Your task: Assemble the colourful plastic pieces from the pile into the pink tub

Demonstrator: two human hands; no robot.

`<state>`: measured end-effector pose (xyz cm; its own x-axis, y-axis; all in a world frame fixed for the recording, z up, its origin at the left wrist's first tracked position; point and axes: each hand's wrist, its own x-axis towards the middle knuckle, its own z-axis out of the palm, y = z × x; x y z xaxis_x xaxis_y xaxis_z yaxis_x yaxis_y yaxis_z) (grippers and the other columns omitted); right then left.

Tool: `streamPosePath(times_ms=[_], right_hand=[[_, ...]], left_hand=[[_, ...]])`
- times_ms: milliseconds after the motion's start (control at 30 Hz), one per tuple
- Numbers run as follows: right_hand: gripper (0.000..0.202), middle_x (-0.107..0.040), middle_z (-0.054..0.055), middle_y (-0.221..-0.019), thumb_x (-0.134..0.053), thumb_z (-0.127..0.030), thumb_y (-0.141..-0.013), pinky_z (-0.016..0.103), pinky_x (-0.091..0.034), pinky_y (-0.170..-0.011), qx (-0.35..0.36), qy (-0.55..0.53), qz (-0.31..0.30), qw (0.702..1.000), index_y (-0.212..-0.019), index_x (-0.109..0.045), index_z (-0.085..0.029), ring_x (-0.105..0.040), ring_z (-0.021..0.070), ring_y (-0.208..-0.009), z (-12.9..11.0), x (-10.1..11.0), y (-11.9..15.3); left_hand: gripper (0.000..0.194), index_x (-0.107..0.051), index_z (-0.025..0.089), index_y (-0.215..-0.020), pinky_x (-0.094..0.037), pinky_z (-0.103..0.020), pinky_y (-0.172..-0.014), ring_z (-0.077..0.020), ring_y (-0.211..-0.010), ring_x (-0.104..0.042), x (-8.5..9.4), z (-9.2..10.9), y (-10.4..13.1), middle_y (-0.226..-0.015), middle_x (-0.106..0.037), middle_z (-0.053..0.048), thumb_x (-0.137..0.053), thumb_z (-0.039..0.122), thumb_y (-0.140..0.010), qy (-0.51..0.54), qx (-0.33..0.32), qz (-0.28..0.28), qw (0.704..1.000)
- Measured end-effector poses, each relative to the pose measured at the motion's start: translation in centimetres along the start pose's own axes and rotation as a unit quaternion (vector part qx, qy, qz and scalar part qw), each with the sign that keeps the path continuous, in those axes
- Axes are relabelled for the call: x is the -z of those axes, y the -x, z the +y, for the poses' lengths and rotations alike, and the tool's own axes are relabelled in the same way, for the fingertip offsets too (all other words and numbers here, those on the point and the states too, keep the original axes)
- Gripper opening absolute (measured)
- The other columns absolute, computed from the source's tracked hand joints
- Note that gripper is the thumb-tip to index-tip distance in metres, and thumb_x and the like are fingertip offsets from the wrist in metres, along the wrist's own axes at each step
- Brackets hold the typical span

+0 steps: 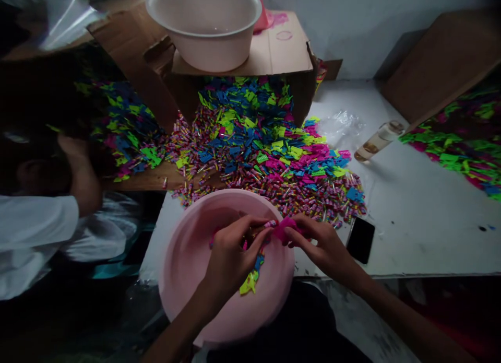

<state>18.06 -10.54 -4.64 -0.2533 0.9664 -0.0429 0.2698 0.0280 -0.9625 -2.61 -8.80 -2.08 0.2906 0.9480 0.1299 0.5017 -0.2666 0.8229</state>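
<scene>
Over a pink basin, my left hand pinches a small wrapped tube between thumb and fingertips. My right hand grips a magenta plastic piece at the basin's right rim. The tube's end meets the magenta piece. Inside the basin lie yellow pieces and blue ones, partly hidden under my left hand. Beyond the basin spreads a heap of small wrapped tubes, with blue, green, yellow and magenta plastic pieces behind and on it.
A pale basin rests on a cardboard box. A black phone and a bottle lie on the white table. Another box stands right. At left is another person's arm.
</scene>
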Motion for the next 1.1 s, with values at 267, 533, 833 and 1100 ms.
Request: streamPosePath(times_ms=[267,533,833,1100], right_hand=[[0.014,-0.075,0.001,-0.083,-0.058,-0.035,-0.1,0.027,-0.06,-0.067,0.008,-0.008,0.009,1.0,-0.101,-0.065,-0.023,-0.073,0.0165,-0.07,0.0,0.0,0.0],[0.01,-0.075,0.005,-0.09,-0.055,-0.027,-0.101,0.03,-0.056,-0.071,0.104,0.113,-0.002,0.988,-0.108,-0.061,-0.023,-0.074,0.02,-0.077,0.8,0.0,0.2],[0.014,-0.074,0.007,-0.091,-0.048,-0.026,-0.103,0.029,-0.055,-0.073,0.153,0.086,-0.077,0.981,-0.107,-0.061,-0.022,-0.072,0.0187,-0.08,2.7,0.2,0.3],[0.025,-0.076,0.004,-0.09,-0.054,-0.043,-0.1,0.031,-0.059,-0.075,-0.041,-0.095,-0.097,0.99,-0.101,-0.065,-0.022,-0.074,0.0198,-0.08,3.9,-1.0,-0.9]], left_hand=[[0.013,-0.071,0.018,-0.104,-0.054,-0.023,-0.063,-0.0161,-0.075,-0.072,0.9,-0.2,-0.2,-0.095,-0.077,-0.007,-0.069,0.023,-0.092,-0.015,-0.061,0.005,0.998],[0.014,-0.066,0.017,-0.106,-0.055,-0.022,-0.073,-0.0158,-0.084,-0.073,0.2,-0.3,0.5,-0.093,-0.075,-0.006,-0.061,0.012,-0.094,-0.079,-0.148,-0.022,0.986],[0.007,-0.07,0.018,-0.093,-0.05,-0.019,-0.065,-0.0132,-0.07,-0.07,0.8,-1.4,0.0,-0.081,-0.074,-0.003,-0.064,0.019,-0.094,0.0,-0.111,-0.115,0.987],[0.017,-0.074,0.02,-0.095,-0.054,-0.023,-0.067,-0.0175,-0.077,-0.072,0.4,-3.6,0.1,-0.086,-0.076,-0.005,-0.072,0.035,-0.088,0.079,0.058,-0.091,0.991]])
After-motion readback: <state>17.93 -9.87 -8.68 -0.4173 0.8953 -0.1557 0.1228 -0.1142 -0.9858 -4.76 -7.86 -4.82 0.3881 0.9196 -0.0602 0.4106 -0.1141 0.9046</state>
